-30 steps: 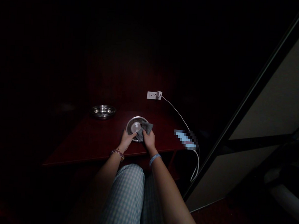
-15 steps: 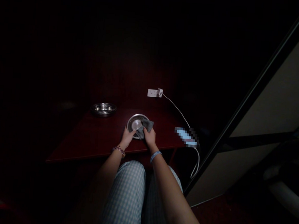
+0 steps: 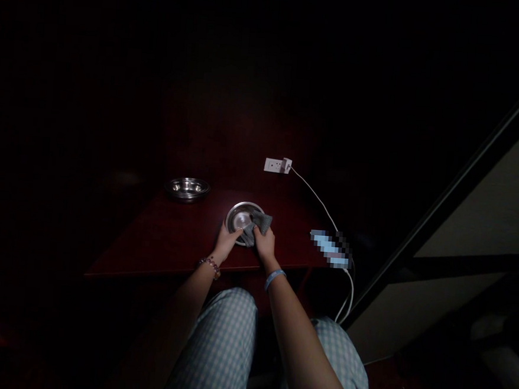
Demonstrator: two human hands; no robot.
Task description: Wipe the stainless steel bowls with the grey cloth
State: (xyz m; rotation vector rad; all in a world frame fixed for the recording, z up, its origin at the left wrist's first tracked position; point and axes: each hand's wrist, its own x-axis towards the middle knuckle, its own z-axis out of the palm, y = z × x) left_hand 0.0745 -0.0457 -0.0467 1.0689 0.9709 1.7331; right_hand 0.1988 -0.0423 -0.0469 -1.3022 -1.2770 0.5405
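While 2 hands hold a grey cloth, a steel plate sits beneath.

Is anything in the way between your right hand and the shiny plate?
Yes, the gray cloth is bunched between the right hand and the plate. Nothing visible stands between the left hand and the plate's rim.

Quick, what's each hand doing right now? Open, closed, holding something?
Left hand: closed, fingers gripping the rim of the steel plate.
Right hand: closed on the grey cloth, against the plate.
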